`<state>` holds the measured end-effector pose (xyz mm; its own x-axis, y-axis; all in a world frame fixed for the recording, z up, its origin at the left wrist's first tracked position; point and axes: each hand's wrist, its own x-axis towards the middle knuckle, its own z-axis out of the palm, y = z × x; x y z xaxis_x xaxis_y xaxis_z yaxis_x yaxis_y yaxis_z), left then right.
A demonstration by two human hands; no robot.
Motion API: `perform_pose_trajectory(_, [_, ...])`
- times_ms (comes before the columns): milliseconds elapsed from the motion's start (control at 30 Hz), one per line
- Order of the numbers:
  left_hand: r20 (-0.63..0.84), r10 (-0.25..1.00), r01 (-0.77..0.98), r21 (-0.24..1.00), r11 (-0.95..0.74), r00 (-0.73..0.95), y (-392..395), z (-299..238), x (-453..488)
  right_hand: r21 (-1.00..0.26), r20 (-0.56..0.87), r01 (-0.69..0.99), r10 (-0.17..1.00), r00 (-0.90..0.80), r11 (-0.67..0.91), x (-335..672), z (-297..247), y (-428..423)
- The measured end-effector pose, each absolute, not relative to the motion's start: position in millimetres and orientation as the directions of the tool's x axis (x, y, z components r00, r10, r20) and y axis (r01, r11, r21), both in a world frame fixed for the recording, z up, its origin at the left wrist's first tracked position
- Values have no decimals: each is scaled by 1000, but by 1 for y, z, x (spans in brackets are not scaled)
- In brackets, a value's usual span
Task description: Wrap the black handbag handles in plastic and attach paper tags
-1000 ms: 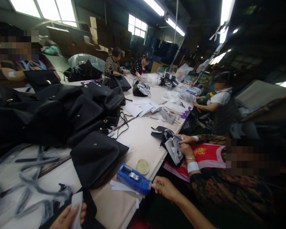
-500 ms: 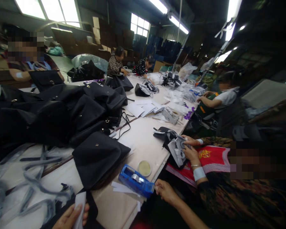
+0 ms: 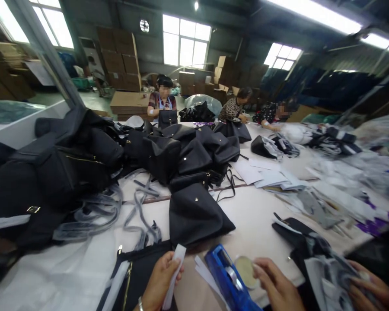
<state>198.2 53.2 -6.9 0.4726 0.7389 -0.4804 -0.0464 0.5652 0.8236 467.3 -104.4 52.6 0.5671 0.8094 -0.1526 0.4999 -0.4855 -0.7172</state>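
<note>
White paper strip (image 3: 173,276) pinched in left hand (image 3: 160,280), right hand (image 3: 277,287) beside blue tape dispenser (image 3: 228,278)

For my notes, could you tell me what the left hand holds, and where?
The left hand pinches a white paper strip around its middle.

The scene is taken by one head-worn camera, aimed forward and slightly down along the worktop (image 3: 262,216). The blue tape dispenser (image 3: 227,276) is caught close at the lower edge. Beyond the dispenser black bags (image 3: 194,211) are seen, and far beyond it windows (image 3: 186,41).
</note>
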Motion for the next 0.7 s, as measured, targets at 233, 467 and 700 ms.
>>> perform_pose_trajectory(233, [-468, 741, -3, 845, 535, 481, 55, -8, 198, -899, -123, 414, 989, 81, -146, 349, 56, 22])
perform_pose_trajectory(467, [-443, 706, -105, 803, 586, 552, 61, -14, 189, -818, -121, 562, 992, 35, -120, 349, 31, 35])
perform_pose_trajectory(700, [-434, 611, -273, 619, 736, 662, 70, -16, 185, -939, -310, 116, 942, 125, -325, 344, -6, 41])
